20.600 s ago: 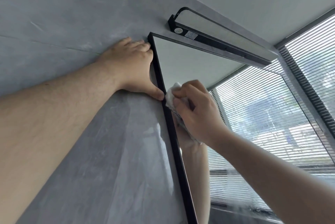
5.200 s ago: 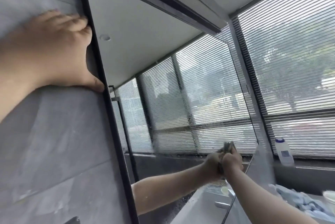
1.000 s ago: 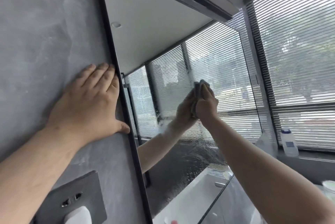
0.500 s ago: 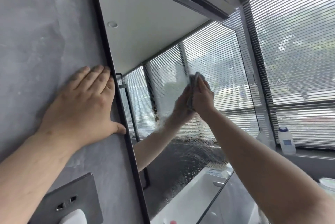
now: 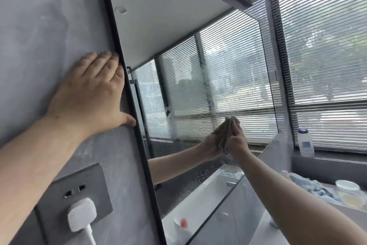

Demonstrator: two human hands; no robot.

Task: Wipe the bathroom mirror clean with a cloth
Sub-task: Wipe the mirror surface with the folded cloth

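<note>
A black-framed mirror (image 5: 178, 32) hangs on the grey wall and reflects the window blinds. My right hand (image 5: 237, 141) presses a grey cloth (image 5: 228, 125) against the glass low in the mirror, fingers curled round the cloth. Wet streaks and droplets cover the glass around and below the cloth. My left hand (image 5: 93, 93) lies flat on the wall, fingers straight, its thumb touching the mirror's left frame.
A dark wall socket (image 5: 73, 195) with a white plug (image 5: 81, 214) sits below my left arm. A white bottle (image 5: 305, 142) stands on the window ledge. A lidded jar (image 5: 348, 192) and a crumpled blue cloth (image 5: 309, 184) lie on the counter at right.
My right hand has slid the cloth down the glass from mid-height to the lower part, leaving a wet streak. My left hand stays on the wall by the frame.
</note>
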